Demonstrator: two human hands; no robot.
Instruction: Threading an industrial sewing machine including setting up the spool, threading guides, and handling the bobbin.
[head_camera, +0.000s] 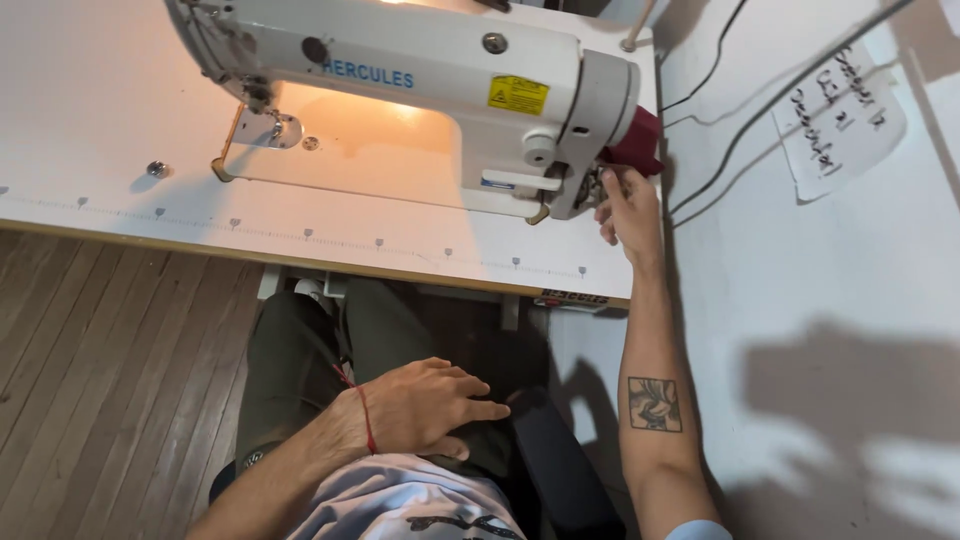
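The right hand (628, 212) is touching the dark red handwheel (634, 143) just above its fingers, grip loosely open; rigid and smooth, it likely turns best held by its rim. The left hand (425, 405) is resting flat on the lap.

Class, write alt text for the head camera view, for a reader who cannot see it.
A seated person's right hand reaches the dark red handwheel at the end of a white sewing machine on a white table. Their left hand rests open on their lap, a red string around its wrist.
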